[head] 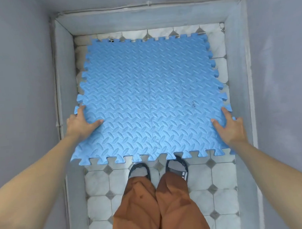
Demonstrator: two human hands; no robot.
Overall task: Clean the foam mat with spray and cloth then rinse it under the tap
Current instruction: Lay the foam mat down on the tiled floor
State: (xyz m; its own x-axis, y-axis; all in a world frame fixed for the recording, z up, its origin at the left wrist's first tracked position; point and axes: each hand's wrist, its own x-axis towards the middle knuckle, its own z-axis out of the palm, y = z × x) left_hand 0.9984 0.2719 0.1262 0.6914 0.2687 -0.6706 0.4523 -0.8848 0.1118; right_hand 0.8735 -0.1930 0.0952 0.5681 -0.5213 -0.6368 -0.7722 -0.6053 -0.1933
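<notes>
Grey walls close in a narrow floor of white tiles with grey diamond insets (220,173). Over it a blue, textured foam mat with jigsaw edges (149,100) is held by both side edges: the left hand (81,124) and right hand (231,128) each have fingers clasping the mat, thumbs on top. Below stand orange trousers (157,205) and dark sandals (139,170).

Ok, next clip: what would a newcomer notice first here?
The big blue foam mat fills the middle of the view, held by its side edges in the left hand and the right hand. Beneath it runs a tiled floor between grey walls, with orange trousers and dark sandals below.
</notes>
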